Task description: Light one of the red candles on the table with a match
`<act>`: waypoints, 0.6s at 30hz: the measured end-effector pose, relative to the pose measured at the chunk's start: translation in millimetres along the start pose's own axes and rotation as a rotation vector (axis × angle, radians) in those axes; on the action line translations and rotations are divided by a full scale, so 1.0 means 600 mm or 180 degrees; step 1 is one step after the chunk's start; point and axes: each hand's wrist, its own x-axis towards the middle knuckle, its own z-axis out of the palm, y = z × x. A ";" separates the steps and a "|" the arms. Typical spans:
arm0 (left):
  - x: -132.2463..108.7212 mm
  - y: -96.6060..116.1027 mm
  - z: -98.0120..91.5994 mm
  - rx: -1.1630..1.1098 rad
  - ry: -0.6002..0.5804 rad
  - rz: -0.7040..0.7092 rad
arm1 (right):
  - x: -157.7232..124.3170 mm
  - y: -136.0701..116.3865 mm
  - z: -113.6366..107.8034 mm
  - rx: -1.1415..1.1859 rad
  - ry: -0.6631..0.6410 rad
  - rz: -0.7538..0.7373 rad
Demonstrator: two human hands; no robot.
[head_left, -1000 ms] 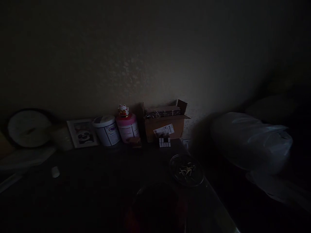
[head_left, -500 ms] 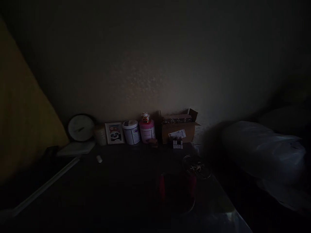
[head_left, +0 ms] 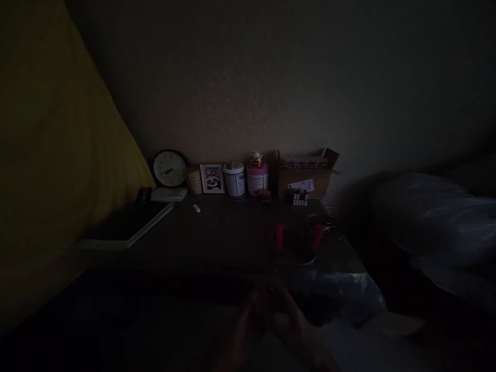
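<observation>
The room is very dark. My left hand [head_left: 248, 319] and my right hand [head_left: 297, 324] show faintly at the bottom centre, close together and blurred, in front of the near edge of a dark table [head_left: 217, 232]. Whether they hold anything is too dim to tell. The nearest thing to them is a dark round vessel with two red handles [head_left: 296, 244], standing on the table beyond my hands. A glass dish [head_left: 328, 226] holding small pale bits sits just behind it to the right.
Along the wall stand a round clock [head_left: 169, 168], a panda picture [head_left: 212, 179], a white tub [head_left: 234, 179], a pink tub [head_left: 257, 179] topped by a cat figurine, and an open cardboard box [head_left: 306, 176]. A flat slab [head_left: 127, 226] lies at left beside yellow fabric [head_left: 58, 155]. A white bag [head_left: 434, 217] is at right.
The view has pulled back from the table, so the things along the wall look smaller and farther. My two hands have come into view at the bottom.
</observation>
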 end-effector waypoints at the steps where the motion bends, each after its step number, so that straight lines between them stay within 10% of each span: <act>1: -0.002 0.000 0.002 -0.0072 0.0017 0.0002 | 0.002 -0.006 -0.011 0.0220 -0.0140 0.0102; 18: 0.007 -0.023 -0.011 -0.0351 0.0015 -0.0505 | 0.019 -0.010 -0.048 0.0270 0.0236 0.0652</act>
